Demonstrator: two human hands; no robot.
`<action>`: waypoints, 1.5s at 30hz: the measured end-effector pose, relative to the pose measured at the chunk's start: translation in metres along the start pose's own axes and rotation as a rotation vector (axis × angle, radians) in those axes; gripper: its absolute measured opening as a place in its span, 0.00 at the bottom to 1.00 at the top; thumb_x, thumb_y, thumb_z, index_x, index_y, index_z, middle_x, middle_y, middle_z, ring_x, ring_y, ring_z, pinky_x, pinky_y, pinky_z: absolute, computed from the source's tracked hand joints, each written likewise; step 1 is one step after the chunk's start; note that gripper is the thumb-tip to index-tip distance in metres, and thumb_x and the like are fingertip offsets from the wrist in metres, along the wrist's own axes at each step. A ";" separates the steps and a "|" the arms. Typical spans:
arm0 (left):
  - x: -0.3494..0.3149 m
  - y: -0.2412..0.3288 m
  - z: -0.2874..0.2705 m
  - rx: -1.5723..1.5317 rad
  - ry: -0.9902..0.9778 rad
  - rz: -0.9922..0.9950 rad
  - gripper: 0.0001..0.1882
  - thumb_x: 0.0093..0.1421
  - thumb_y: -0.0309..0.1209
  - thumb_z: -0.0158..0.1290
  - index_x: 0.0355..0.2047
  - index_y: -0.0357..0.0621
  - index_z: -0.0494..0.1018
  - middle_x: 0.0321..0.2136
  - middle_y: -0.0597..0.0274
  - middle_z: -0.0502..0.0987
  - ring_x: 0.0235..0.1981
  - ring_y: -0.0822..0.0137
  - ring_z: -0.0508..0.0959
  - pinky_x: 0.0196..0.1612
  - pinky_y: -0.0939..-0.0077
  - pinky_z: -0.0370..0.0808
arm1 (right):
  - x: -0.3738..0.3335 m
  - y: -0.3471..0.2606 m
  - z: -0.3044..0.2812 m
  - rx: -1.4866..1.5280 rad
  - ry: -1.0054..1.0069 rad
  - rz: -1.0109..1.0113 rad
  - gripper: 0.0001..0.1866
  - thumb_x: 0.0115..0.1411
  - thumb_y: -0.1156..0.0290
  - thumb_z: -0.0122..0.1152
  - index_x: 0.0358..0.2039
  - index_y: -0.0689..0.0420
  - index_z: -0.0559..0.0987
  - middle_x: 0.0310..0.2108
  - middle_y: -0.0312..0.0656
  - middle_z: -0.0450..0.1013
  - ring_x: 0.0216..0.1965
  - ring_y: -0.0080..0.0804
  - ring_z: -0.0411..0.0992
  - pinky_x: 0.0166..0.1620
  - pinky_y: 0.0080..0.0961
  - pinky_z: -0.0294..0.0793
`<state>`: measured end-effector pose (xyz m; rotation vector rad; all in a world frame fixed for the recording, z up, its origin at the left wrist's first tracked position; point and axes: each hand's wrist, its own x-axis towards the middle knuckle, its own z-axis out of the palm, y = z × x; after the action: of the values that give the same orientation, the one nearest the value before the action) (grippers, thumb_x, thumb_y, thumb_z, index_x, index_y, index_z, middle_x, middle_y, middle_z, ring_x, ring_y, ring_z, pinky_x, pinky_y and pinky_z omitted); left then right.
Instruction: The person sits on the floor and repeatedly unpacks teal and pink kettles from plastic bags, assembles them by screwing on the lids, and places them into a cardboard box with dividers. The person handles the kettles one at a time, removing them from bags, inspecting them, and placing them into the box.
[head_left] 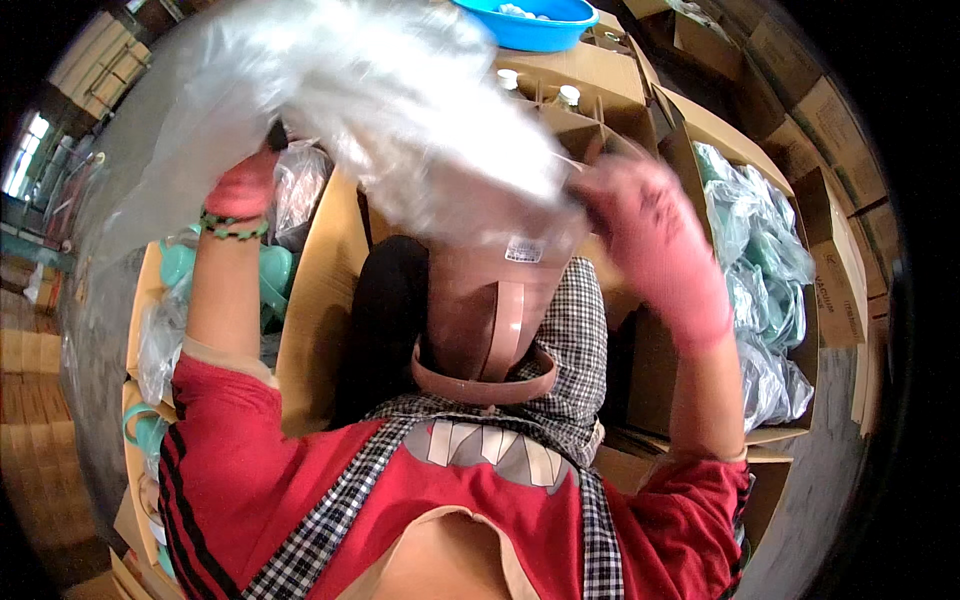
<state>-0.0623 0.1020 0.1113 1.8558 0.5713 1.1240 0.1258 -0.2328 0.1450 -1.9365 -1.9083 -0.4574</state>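
Observation:
A brownish-pink jug (465, 310) with a long handle strip and a ring-like rim at its near end rests on my lap, between my knees. A small white label is stuck on its side. Over its far end billows a clear plastic bag (400, 100), blurred by motion. My left hand (243, 187), in a pink glove with dark fingertips, grips the bag's left side; the bag partly hides its fingers. At the bag's right edge, beside the jug's far end, my right hand (655, 235) in a matching glove is closed on the film, its fingers smeared.
On the right stands an open carton (755, 435) of bagged pale-green items. A carton (325, 300) and more green pieces (275, 280) lie to the left. Ahead, white-capped bottles (567, 97) stand in a divided box, below a blue basin (535, 30). Stacked cartons (800, 90) line the far right.

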 end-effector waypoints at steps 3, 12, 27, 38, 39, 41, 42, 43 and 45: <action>0.023 -0.003 0.012 0.039 -0.016 0.052 0.20 0.46 0.35 0.53 0.38 0.38 0.67 0.39 0.54 0.70 0.39 0.58 0.70 0.44 0.66 0.65 | 0.036 0.066 0.004 -0.591 0.242 0.102 0.14 0.41 0.75 0.56 0.33 0.57 0.71 0.34 0.46 0.68 0.39 0.43 0.65 0.39 0.34 0.67; -0.074 -0.110 0.097 0.378 -0.497 -0.173 0.17 0.46 0.35 0.51 0.36 0.38 0.68 0.37 0.55 0.70 0.38 0.58 0.70 0.43 0.66 0.65 | -0.055 0.064 0.111 1.270 0.131 0.767 0.13 0.53 0.67 0.53 0.35 0.63 0.73 0.26 0.34 0.70 0.27 0.18 0.65 0.34 0.17 0.66; -0.114 -0.079 0.063 0.536 -0.637 0.253 0.14 0.47 0.34 0.48 0.32 0.39 0.70 0.33 0.57 0.72 0.35 0.57 0.71 0.41 0.66 0.67 | -0.066 0.000 0.044 0.674 -0.152 0.325 0.10 0.49 0.75 0.54 0.33 0.62 0.71 0.29 0.47 0.71 0.32 0.36 0.70 0.37 0.26 0.68; -0.231 -0.007 0.021 0.350 -1.141 0.511 0.17 0.39 0.36 0.49 0.32 0.44 0.71 0.37 0.51 0.67 0.41 0.51 0.66 0.50 0.55 0.58 | -0.067 -0.036 0.038 0.274 -0.181 -0.105 0.13 0.38 0.72 0.54 0.29 0.55 0.73 0.34 0.41 0.64 0.41 0.40 0.61 0.41 0.31 0.64; -0.228 -0.005 0.026 0.239 -1.250 0.487 0.18 0.40 0.36 0.49 0.32 0.42 0.70 0.37 0.51 0.68 0.41 0.51 0.66 0.50 0.56 0.58 | -0.060 -0.048 0.047 0.175 -0.165 -0.275 0.12 0.37 0.71 0.54 0.28 0.54 0.72 0.35 0.39 0.63 0.42 0.39 0.60 0.42 0.31 0.62; -0.226 -0.001 0.029 0.304 -1.291 0.563 0.17 0.43 0.36 0.49 0.33 0.41 0.70 0.35 0.49 0.68 0.41 0.50 0.66 0.50 0.59 0.58 | -0.070 -0.082 0.126 -0.241 -0.377 -0.640 0.11 0.40 0.68 0.49 0.26 0.54 0.75 0.32 0.39 0.66 0.37 0.35 0.62 0.38 0.29 0.62; -0.228 -0.002 0.021 0.268 -1.215 0.461 0.17 0.43 0.36 0.49 0.33 0.40 0.69 0.35 0.48 0.69 0.41 0.50 0.67 0.50 0.60 0.59 | -0.057 -0.086 0.123 -0.318 -0.407 -0.744 0.09 0.40 0.67 0.48 0.22 0.54 0.75 0.27 0.39 0.67 0.33 0.34 0.64 0.37 0.29 0.62; -0.229 -0.001 0.013 0.222 -1.145 0.374 0.17 0.44 0.35 0.49 0.34 0.39 0.69 0.35 0.48 0.69 0.41 0.49 0.67 0.50 0.61 0.59 | -0.051 -0.083 0.121 -0.320 -0.360 -0.787 0.08 0.40 0.66 0.48 0.18 0.54 0.75 0.22 0.38 0.67 0.30 0.33 0.64 0.36 0.30 0.62; -0.233 0.000 0.007 0.047 -0.953 0.205 0.18 0.47 0.36 0.48 0.36 0.37 0.68 0.36 0.48 0.69 0.40 0.51 0.68 0.49 0.62 0.61 | -0.042 -0.067 0.117 -0.256 -0.174 -0.814 0.09 0.40 0.64 0.48 0.11 0.53 0.73 0.14 0.36 0.67 0.24 0.33 0.66 0.34 0.32 0.61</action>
<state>-0.1701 -0.0720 -0.0003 2.2415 -0.1486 0.2374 0.0539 -0.2124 0.0256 -1.2673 -2.8376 -0.7991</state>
